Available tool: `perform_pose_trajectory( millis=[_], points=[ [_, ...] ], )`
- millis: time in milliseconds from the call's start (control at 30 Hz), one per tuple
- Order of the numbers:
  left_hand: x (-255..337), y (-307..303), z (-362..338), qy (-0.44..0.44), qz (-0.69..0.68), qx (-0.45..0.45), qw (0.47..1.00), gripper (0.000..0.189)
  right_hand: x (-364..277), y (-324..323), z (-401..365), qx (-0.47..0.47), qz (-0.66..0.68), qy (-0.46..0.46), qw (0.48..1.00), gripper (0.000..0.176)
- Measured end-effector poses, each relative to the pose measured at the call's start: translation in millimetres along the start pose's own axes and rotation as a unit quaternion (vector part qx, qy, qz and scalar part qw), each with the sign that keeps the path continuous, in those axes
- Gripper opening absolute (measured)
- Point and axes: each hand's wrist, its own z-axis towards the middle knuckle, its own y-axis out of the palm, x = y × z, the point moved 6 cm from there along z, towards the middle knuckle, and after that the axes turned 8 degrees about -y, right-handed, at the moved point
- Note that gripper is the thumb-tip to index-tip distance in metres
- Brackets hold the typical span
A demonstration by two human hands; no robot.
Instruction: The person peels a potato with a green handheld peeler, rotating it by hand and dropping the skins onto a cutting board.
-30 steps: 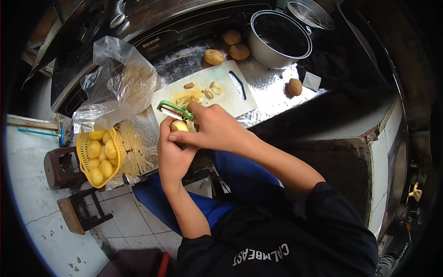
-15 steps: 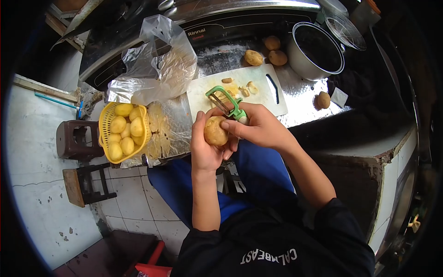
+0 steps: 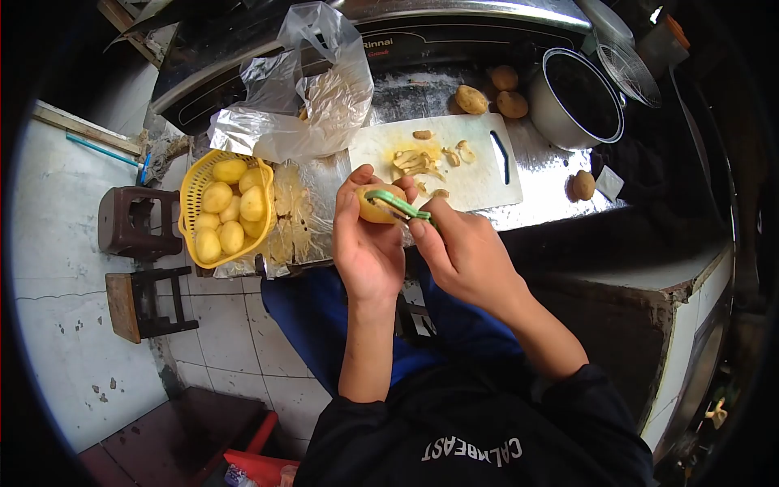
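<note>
A potato (image 3: pixel 369 213) sits in the cupped fingers of my left hand (image 3: pixel 369 258), closed around it. My right hand (image 3: pixel 469 253) grips a green-handled peeler (image 3: pixel 398 203), whose head lies across the potato's upper face. Just beyond both hands is a white cutting board (image 3: pixel 479 183) with a dark-edged handle slot. Peelings (image 3: pixel 415 162) and small potato scraps lie on it. To the left of my hands stands a yellow basket (image 3: pixel 188 199) of peeled potatoes (image 3: pixel 216 197).
Several unpeeled potatoes (image 3: pixel 471 100) lie behind the board and right of it, near a large pot (image 3: pixel 560 105). A clear plastic bag (image 3: pixel 324 109) rests at the back left. Two stools (image 3: pixel 130 219) stand on the floor at left. A counter edge (image 3: pixel 677 292) juts out at right.
My right hand has swung the peeler from above the fingers onto the potato, and its thumb has left the potato. The camera view has shifted slightly, moving the board rightward.
</note>
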Motion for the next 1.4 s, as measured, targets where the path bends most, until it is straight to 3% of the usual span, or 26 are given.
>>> perform_pose_trajectory(
  millis=[67, 167, 233, 367, 500, 567, 667, 900, 967, 1033, 1100, 1233, 1300, 1367, 1400],
  points=[
    [3.3, -0.5, -1.8, 0.006, 0.001, 0.011, 1.000, 0.036, -2.2, 0.6, -3.7, -0.017, -0.088, -0.059, 0.994, 0.027],
    [6.2, 1.2, -6.4, 0.033, 0.033, 0.047, 0.998, 0.035, -7.4, -1.2, -4.8, -0.034, -0.177, -0.073, 0.981, 0.030],
    [8.7, 5.2, -8.3, 0.060, 0.113, 0.028, 0.991, 0.035, -8.9, 0.4, -4.7, -0.031, -0.182, -0.080, 0.979, 0.031],
    [4.8, 6.1, -10.5, 0.067, 0.053, 0.023, 0.996, 0.035, -14.5, 3.2, -2.9, -0.027, -0.182, -0.098, 0.978, 0.032],
    [8.2, 8.0, -13.7, 0.094, 0.082, 0.051, 0.991, 0.032, -20.7, 5.4, -1.9, -0.016, -0.158, -0.093, 0.983, 0.033],
    [13.2, 11.3, -19.9, 0.137, 0.151, 0.118, 0.972, 0.032, -22.7, 1.4, 4.3, 0.014, -0.150, -0.078, 0.986, 0.033],
    [16.6, 4.5, -18.8, 0.158, 0.150, 0.137, 0.966, 0.032, -27.2, -0.2, 9.9, -0.011, -0.130, -0.072, 0.989, 0.029],
    [17.7, -2.3, -18.0, 0.136, 0.109, 0.102, 0.979, 0.034, -21.3, 1.9, 4.8, -0.038, -0.128, -0.056, 0.989, 0.031],
    [21.2, -5.4, -22.8, 0.182, 0.175, 0.183, 0.950, 0.035, -27.0, -2.3, 15.7, -0.010, -0.118, -0.083, 0.989, 0.031],
    [26.5, -5.0, -25.5, 0.165, 0.166, 0.175, 0.956, 0.037, -30.0, -1.9, 14.1, -0.008, -0.113, -0.095, 0.989, 0.035],
    [26.3, -5.8, -22.2, 0.154, 0.152, 0.101, 0.971, 0.037, -31.2, -1.7, 11.8, -0.038, -0.101, -0.083, 0.991, 0.036],
    [32.1, -6.6, -18.8, 0.215, 0.253, 0.105, 0.938, 0.036, -22.1, 1.2, 13.0, -0.051, -0.109, -0.068, 0.990, 0.035],
    [33.0, -7.1, -18.3, 0.195, 0.246, 0.102, 0.944, 0.038, -24.1, 1.8, 14.7, -0.048, -0.078, -0.090, 0.992, 0.035],
    [28.7, -1.9, -10.9, 0.152, 0.091, -0.034, 0.984, 0.035, -24.1, 6.0, 10.8, -0.044, -0.063, -0.079, 0.994, 0.035],
    [27.6, -2.7, -6.2, 0.153, 0.091, -0.034, 0.983, 0.035, -22.0, 7.8, 9.9, -0.041, -0.052, -0.069, 0.995, 0.034]
  ],
)
